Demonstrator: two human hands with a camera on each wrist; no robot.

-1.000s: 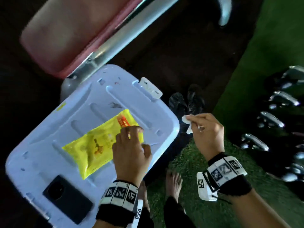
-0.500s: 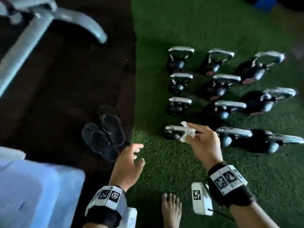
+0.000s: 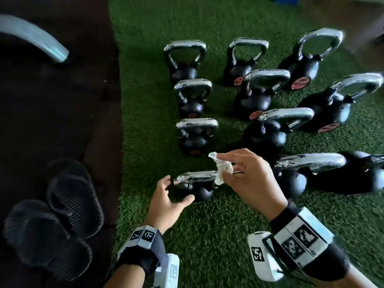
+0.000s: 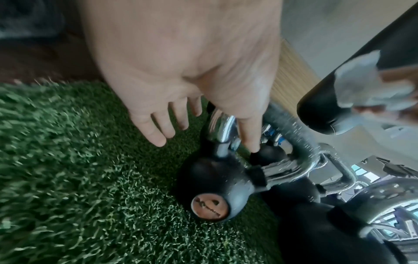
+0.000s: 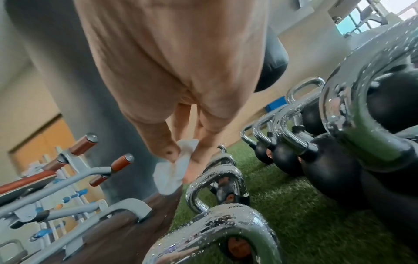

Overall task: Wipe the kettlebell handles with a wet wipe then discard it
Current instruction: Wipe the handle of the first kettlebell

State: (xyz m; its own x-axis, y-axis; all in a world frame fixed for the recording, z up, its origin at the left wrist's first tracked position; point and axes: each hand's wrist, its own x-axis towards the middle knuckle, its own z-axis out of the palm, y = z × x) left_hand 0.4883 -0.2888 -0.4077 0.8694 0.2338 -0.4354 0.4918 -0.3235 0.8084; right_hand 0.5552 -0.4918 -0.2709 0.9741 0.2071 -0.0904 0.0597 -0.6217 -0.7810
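Several black kettlebells with chrome handles stand in rows on green turf. The nearest small kettlebell [image 3: 195,183] [image 4: 210,192] sits right in front of my hands. My right hand [image 3: 247,175] pinches a crumpled white wet wipe [image 3: 221,169] [image 5: 174,171] between thumb and fingers, just above the right end of that kettlebell's handle [image 3: 196,176]. My left hand [image 3: 168,196] is open with spread fingers, reaching at the left end of the same handle; in the left wrist view the thumb [image 4: 248,132] lies beside the handle [image 4: 222,125].
A pair of black sandals [image 3: 56,217] lies on the dark mat [image 3: 52,111] at left. A grey curved metal frame foot [image 3: 33,36] shows at top left. Larger kettlebells [image 3: 307,175] crowd the right side. Turf near my wrists is bare.
The view swung from the white bin lid with the yellow wipe pack to the kettlebells. My left hand left the pack and reached toward the nearest kettlebell; the right hand brought the wipe over its handle.
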